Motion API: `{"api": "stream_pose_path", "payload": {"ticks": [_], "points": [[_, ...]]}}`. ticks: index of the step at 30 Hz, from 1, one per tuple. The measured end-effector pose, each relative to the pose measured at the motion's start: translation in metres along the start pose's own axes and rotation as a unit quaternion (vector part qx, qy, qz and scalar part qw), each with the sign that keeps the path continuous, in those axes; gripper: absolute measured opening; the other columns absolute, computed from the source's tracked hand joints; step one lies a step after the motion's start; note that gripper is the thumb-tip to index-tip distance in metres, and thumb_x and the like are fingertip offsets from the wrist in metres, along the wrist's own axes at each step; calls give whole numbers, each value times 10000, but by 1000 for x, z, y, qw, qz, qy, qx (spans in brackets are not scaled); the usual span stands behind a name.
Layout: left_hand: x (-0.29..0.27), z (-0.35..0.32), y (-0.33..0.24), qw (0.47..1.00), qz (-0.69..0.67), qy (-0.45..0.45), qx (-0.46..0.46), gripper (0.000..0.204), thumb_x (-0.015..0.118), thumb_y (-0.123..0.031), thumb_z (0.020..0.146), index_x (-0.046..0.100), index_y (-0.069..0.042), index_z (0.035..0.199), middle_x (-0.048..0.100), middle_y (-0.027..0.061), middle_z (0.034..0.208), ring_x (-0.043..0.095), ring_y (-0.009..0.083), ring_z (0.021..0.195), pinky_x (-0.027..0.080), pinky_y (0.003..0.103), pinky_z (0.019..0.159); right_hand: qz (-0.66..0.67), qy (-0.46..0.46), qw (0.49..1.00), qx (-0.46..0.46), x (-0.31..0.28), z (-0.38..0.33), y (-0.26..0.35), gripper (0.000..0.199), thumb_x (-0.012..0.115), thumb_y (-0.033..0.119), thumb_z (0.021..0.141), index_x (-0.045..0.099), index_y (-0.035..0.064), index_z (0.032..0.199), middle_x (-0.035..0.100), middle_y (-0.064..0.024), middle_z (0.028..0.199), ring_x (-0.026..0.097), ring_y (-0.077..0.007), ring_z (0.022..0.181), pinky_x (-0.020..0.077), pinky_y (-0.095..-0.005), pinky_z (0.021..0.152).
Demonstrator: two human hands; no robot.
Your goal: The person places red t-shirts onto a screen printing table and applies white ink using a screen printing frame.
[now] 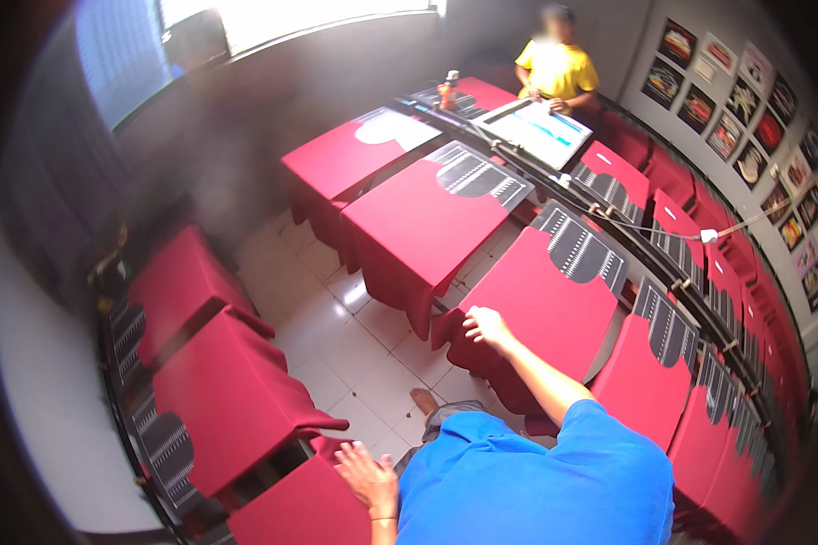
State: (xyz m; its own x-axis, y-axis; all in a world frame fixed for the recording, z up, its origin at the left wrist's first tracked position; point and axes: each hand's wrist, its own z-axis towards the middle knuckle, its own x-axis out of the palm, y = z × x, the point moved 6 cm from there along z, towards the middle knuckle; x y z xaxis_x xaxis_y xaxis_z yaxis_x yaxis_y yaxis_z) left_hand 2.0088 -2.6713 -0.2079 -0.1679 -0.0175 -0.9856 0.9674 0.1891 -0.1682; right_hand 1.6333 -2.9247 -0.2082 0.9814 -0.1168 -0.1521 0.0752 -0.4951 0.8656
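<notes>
My right hand (487, 327) reaches forward, fingers apart, and rests on the near edge of a red cloth-covered chair seat (554, 304) with a black-and-white patterned backrest (580, 245). My left hand (365, 474) lies low at my side with fingers spread, touching the red cover of another chair (295, 510). Neither hand holds anything. My blue shirt (536, 481) fills the lower middle of the view, and a bare foot (424, 400) shows on the floor below.
Rows of red-covered chairs (232, 395) line both sides of a white tiled aisle (354, 350). At the far end a person in a yellow shirt (557, 71) stands by a white board (541, 129) and an orange bottle (447, 91). Pictures (745, 118) hang on the right wall.
</notes>
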Motion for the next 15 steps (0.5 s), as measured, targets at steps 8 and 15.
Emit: {"api": "stream_pose_path", "payload": {"ticks": [8,15], "points": [[49,84,-75,891,-395,207,90,361,625,-265,927,637,-24,1195,658,203,1170,635,317,1108,502,381,933,156,-143,975,-70,-165,39,55,484,481,543,974,624,89,1066,697,-50,925,671,-160,730,513,-305,619],[50,168,-30,926,-327,190,-14,369,559,-260,958,614,8,1207,673,224,1114,658,331,1042,511,388,895,247,-185,943,-122,-261,118,103,417,475,489,996,634,106,1048,692,-25,913,666,-130,736,520,-276,596]]}}
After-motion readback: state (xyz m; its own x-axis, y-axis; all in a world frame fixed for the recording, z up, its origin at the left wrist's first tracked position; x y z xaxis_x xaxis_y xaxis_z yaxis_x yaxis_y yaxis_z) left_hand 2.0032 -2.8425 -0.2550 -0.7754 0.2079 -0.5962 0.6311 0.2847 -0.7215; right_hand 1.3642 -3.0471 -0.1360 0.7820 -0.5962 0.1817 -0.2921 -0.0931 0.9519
